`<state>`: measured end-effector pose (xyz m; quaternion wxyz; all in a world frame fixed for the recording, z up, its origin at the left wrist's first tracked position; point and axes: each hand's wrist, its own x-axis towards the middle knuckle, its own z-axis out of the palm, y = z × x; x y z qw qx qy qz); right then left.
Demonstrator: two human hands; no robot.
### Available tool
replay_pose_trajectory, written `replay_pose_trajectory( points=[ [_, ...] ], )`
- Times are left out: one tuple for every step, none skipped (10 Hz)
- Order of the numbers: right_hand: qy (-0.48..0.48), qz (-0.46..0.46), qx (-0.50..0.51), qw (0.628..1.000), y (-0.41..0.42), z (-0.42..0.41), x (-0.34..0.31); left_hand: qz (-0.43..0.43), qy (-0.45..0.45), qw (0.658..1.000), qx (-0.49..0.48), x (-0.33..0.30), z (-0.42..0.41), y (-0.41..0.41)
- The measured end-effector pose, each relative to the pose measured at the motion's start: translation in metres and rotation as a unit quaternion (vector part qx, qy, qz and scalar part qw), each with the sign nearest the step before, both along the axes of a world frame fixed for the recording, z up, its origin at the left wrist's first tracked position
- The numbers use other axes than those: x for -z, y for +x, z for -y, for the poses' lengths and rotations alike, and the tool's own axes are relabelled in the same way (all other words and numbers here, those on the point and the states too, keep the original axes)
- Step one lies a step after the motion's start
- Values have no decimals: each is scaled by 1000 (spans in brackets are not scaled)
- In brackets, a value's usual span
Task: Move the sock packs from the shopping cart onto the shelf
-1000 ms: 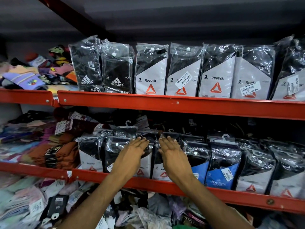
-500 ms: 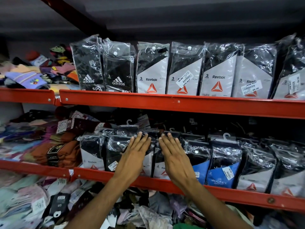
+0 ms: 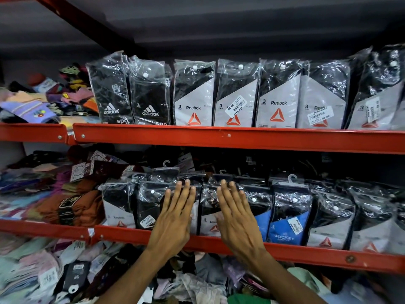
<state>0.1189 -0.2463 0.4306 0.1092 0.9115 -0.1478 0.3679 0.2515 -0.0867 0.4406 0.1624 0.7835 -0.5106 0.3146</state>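
While standing on the shelf (image 3: 197,242), sock packs (image 3: 206,207) lie under both flat, spread hands (image 3: 175,218).

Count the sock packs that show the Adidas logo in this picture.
2, side by side at the left end of the upper shelf's row: the left Adidas pack, the right Adidas pack. More may be hidden behind.
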Motion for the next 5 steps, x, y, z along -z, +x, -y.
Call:
replay_pose_trajectory(
  points=[
    [33,29,37,998,-18,15,-2,15,12,1000,12,-1,3,-7],
    [29,-3,43,999,-21,26,-3,14,35,999,-1,2,6,-7],
    [17,-13,34,999,-27,30,-9,13,46,999,-15,4,11,-9],
    [18,48,44,998,-43,34,-13,22,42,999,-18,2,12,-14],
    [50,72,60,994,-54,47,-11,27,31,999,-18,-7,14,-23]
  ],
)
